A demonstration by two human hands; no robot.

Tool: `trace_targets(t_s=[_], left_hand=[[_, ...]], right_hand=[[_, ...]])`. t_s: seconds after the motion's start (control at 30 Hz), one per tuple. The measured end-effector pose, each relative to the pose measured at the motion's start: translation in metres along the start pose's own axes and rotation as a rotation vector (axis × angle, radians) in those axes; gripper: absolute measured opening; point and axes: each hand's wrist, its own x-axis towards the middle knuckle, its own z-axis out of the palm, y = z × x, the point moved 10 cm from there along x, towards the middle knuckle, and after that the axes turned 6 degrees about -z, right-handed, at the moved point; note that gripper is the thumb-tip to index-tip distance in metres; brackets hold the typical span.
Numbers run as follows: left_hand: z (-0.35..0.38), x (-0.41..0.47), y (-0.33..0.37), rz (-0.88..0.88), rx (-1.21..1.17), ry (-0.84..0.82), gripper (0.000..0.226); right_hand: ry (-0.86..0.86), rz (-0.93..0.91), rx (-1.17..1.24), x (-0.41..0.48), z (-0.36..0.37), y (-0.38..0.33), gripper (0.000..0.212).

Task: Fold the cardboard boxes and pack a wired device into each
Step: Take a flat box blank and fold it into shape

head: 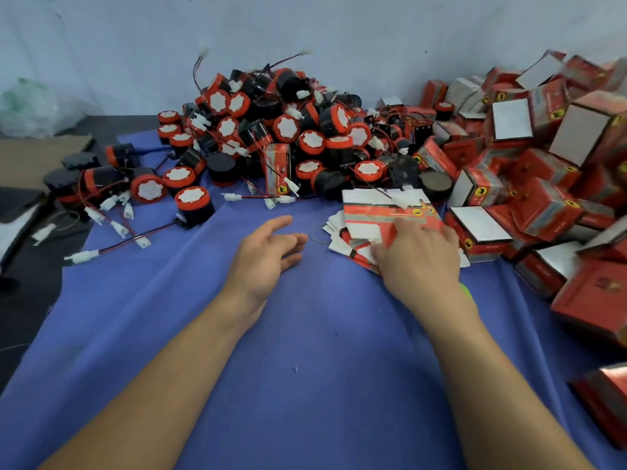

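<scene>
A heap of round black-and-red wired devices (pixel 288 130) with white connectors lies at the back of the blue cloth (pixel 305 334). A stack of flat, unfolded red-and-white cardboard boxes (pixel 383 212) lies in front of the heap, right of centre. My right hand (pixel 417 256) rests on the near part of that stack, its fingers curled at the edge of the top flat box. My left hand (pixel 268 245) hovers over the cloth just left of the stack, fingers relaxed and holding nothing.
Several folded red boxes (pixel 543 171) are piled along the right side, up to the wall. Loose devices with trailing wires (pixel 112 205) spread across the left of the cloth. Brown cardboard (pixel 30 157) and a dark surface lie beyond the cloth's left edge.
</scene>
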Motion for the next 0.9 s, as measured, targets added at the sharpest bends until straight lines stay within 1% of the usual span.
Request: trace_targets(t_s=[0.03,0.07,0.1,0.17,0.23,0.27,0.3,0.33,0.37,0.4,0.43,0.5,0.57,0.63,0.7,0.77,0.8,0.83,0.9], left_hand=[[0.0,0.001,0.0,0.001,0.014,-0.004,0.035],[0.001,0.002,0.0,0.004,0.032,-0.008,0.036],[0.001,0.002,0.0,0.007,0.049,-0.012,0.037],[0.002,0.002,0.0,0.009,0.055,-0.012,0.038],[0.0,0.003,-0.002,0.0,0.035,0.006,0.039],[-0.001,0.003,-0.002,-0.006,0.038,0.013,0.041],[-0.001,0.003,-0.002,-0.008,0.06,0.012,0.043],[0.001,0.002,-0.002,0.001,0.088,0.007,0.046],[0.003,0.001,0.0,0.02,0.107,0.0,0.047],[0.004,0.0,0.002,0.042,0.108,-0.009,0.044],[0.005,-0.002,0.004,0.058,0.085,-0.017,0.037],[0.008,-0.005,0.008,0.087,0.04,-0.041,0.019],[0.007,-0.005,0.012,0.102,0.03,-0.043,0.017],[0.007,-0.004,0.01,0.043,-0.065,-0.101,0.024],[0.015,-0.006,0.008,-0.034,-0.158,-0.233,0.025],[0.016,-0.008,0.008,-0.068,-0.174,-0.295,0.026],[0.015,-0.008,0.007,-0.073,-0.178,-0.301,0.026],[0.014,-0.008,0.007,-0.071,-0.18,-0.291,0.025],[0.009,-0.007,0.011,-0.026,-0.159,-0.24,0.022]], right_hand=[[0.03,-0.033,-0.035,-0.004,-0.006,-0.01,0.022],[0.067,-0.071,-0.049,-0.009,-0.013,-0.019,0.009],[0.098,-0.107,-0.053,-0.015,-0.019,-0.028,0.01],[0.142,-0.151,-0.024,-0.025,-0.023,-0.035,0.024],[0.272,-0.14,0.095,-0.036,-0.038,-0.031,0.039],[0.37,-0.133,0.177,-0.043,-0.049,-0.028,0.042],[0.469,-0.151,0.278,-0.05,-0.059,-0.027,0.04],[0.557,-0.191,0.397,-0.055,-0.067,-0.026,0.033],[0.607,-0.244,0.528,-0.058,-0.069,-0.026,0.025],[0.607,-0.282,0.653,-0.058,-0.066,-0.028,0.023],[0.577,-0.291,0.767,-0.054,-0.061,-0.028,0.024],[0.487,-0.242,0.972,-0.043,-0.046,-0.023,0.017],[0.387,-0.161,1.12,-0.036,-0.032,-0.02,0.018],[0.314,-0.062,1.216,-0.032,-0.02,-0.015,0.025],[0.318,0.04,1.23,-0.032,-0.013,-0.005,0.03],[0.441,0.104,1.097,-0.04,-0.019,0.004,0.029],[0.526,0.117,0.981,-0.046,-0.027,0.006,0.036],[0.614,0.098,0.856,-0.052,-0.037,0.004,0.041],[0.782,-0.041,0.635,-0.065,-0.06,-0.013,0.04]])
